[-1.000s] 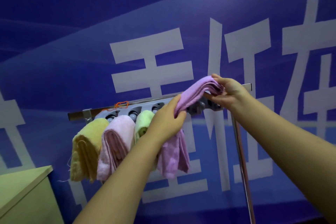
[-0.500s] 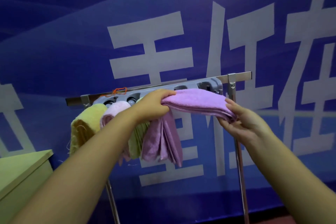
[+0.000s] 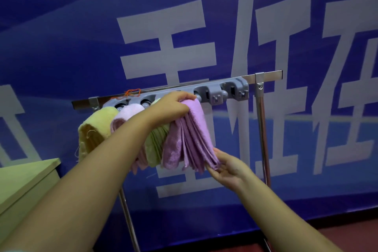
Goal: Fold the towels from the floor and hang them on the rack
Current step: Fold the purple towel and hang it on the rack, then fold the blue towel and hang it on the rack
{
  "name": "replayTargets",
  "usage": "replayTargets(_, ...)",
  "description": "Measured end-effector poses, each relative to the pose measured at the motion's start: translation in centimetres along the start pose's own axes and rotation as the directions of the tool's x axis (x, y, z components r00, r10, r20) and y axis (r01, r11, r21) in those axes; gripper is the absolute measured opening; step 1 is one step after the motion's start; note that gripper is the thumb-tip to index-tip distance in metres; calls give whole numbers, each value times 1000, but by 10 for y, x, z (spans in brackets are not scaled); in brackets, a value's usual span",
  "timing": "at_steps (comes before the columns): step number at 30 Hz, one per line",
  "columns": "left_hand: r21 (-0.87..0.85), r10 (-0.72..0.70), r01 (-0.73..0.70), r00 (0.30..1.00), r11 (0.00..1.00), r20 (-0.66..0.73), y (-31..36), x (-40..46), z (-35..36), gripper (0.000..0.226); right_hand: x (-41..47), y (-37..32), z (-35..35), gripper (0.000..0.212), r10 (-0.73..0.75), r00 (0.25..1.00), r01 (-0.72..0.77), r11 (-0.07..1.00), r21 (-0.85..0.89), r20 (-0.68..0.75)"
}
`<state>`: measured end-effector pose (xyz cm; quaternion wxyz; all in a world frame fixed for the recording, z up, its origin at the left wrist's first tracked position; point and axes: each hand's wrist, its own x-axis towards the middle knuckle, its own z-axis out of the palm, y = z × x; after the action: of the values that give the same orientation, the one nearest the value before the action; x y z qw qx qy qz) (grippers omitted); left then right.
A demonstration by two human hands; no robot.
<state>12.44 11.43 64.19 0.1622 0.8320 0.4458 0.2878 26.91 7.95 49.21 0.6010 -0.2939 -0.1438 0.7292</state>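
Observation:
A metal rack [image 3: 268, 74] carries a grey clip holder [image 3: 223, 90] along its bar. From it hang a yellow towel [image 3: 96, 129], a pale pink towel [image 3: 124, 113] and a green towel [image 3: 155, 149], side by side. A folded purple towel [image 3: 192, 139] droops from the holder just right of them. My left hand [image 3: 171, 106] grips the purple towel's top fold at the holder. My right hand [image 3: 229, 166] touches its lower edge from below with fingers apart.
A pale green cabinet [image 3: 22, 182] stands at the lower left. Behind the rack hangs a blue banner [image 3: 61, 37] with large white characters. The rack's right post [image 3: 262, 129] runs down to a reddish floor [image 3: 347, 235]. Two clip slots at the holder's right end hold nothing.
The purple towel's right end has dropped from level to hanging down. My right hand lowered with it and now rests under its bottom edge. My left hand stays at the top fold.

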Motion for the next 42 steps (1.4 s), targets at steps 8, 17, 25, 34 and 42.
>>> replayTargets(8, -729, -344, 131, 927, 672, -150, -39, -43, 59, 67, -2, -14, 12, 28, -570, 798, 461, 371, -806, 195)
replayTargets(17, -905, -328, 90, 943, 416, -56, -36, -43, 102, 72, -9, 0, 39, 42, -330, 842, 539, 520, -662, 427)
replayTargets(25, -934, -234, 82, 972, 349, -3, -62, -45, 119, 80, 1, 7, 24, 49, -520, 698, 633, 127, -764, 492)
replayTargets(34, -850, -352, 237, 934, 470, 65, -87, -57, 140, 68, 8, 21, 16, 50, -560, 687, 602, 82, -794, 463)
replayTargets(42, -850, -445, 404, 865, 338, 234, -113, -117, 171, 72, -6, 66, -30, 61, -408, 830, 495, 223, -840, 381)
